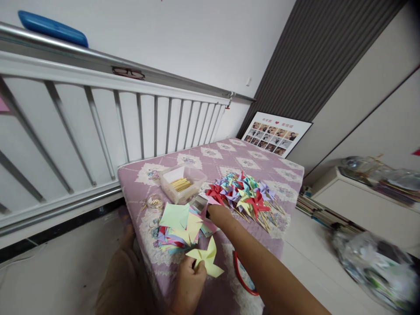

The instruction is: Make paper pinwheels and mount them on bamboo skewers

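My left hand [191,276] pinches a pale yellow paper pinwheel [210,257] near its centre, with the blades folded in. My right hand [219,215] reaches to a small clear box [198,203]; its fingertips are hidden, so I cannot tell what they touch. A pile of slit paper squares [174,215] in green, yellow, pink and purple lies just beyond my left hand. Several finished pinwheels on sticks [256,202] are heaped to the right. Behind the paper stand a plastic tub [167,187] holding wooden sticks [181,184] and a small round dish [155,201] with tiny pieces.
Everything lies on a table with a purple floral cloth [210,152]. A red curved handle [241,280] lies below my right forearm. A white radiator [147,120] runs along the wall. A photo board [275,133] leans at the far end; plastic bags [377,262] are at right.
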{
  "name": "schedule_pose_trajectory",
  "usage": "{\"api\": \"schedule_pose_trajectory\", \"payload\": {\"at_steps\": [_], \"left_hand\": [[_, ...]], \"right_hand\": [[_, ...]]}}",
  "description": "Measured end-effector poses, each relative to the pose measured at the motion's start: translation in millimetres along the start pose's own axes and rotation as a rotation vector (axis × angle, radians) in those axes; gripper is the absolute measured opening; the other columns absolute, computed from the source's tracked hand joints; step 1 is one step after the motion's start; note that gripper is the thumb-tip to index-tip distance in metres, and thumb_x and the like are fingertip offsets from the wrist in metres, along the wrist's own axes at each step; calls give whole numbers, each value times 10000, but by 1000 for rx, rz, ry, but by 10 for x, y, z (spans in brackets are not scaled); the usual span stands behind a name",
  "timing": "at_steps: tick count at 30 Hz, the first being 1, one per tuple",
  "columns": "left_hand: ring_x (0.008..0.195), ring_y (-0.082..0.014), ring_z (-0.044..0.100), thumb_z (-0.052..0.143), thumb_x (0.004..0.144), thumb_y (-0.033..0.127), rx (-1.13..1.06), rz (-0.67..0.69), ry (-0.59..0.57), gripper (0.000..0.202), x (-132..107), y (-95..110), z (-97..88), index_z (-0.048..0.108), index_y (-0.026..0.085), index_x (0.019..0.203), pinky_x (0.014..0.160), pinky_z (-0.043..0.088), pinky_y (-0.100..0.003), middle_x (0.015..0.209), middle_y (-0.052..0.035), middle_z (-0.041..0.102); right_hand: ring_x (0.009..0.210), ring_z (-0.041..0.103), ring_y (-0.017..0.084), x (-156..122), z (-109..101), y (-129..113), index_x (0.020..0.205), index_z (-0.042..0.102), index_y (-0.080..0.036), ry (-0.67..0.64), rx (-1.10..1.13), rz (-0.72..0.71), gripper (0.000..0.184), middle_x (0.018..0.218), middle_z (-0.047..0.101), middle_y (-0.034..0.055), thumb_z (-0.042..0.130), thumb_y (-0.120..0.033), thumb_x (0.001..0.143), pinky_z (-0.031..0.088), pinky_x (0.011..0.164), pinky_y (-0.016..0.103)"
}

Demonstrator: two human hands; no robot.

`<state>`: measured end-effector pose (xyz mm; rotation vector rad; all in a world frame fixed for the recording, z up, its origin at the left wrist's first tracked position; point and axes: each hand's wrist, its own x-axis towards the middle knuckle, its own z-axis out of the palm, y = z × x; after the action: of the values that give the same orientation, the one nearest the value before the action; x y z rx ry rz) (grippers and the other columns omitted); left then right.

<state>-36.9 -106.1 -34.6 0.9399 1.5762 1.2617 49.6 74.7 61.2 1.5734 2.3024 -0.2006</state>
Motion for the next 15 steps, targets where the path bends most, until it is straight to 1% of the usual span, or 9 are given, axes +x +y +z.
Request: {"api": "schedule_pose_trajectory", "payload": {"at_steps": [4, 8, 12, 15], "left_hand": [[669, -194, 604, 529, 743, 236, 23, 30, -9, 145, 2, -13, -4, 652, 163, 726, 641, 443, -270, 694, -61, 683], [685, -192, 612, 552, 731, 231, 4, 43, 4, 131, 0, -14, -6, 664, 166, 750, 646, 448, -259, 735, -61, 707], [700, -202, 624, 540, 733, 237, -30, 30, -9, 148, -4, -8, -3, 665, 162, 755, 661, 461, -269, 746, -66, 711], [716, -207, 630, 528, 736, 246, -17, 24, -17, 166, -7, 4, -5, 666, 156, 754, 679, 467, -275, 727, -62, 699]], "right_hand": [[997, 640, 208, 28, 42, -1, 1156, 605, -179, 8, 21, 8, 273, 1181, 635, 72, 589, -324, 926, 547, 851, 420], [1005, 637, 211, 23, 84, 24, 1158, 605, -178, 40, 65, -3, 274, 1185, 634, 72, 588, -325, 926, 544, 857, 425], [1003, 639, 212, 20, 115, 39, 1169, 598, -177, 76, 134, -9, 285, 1187, 632, 72, 588, -327, 926, 545, 853, 427], [1012, 634, 214, 9, 97, 45, 1183, 591, -181, 116, 209, -11, 294, 1208, 622, 77, 585, -327, 928, 544, 858, 429]]}}
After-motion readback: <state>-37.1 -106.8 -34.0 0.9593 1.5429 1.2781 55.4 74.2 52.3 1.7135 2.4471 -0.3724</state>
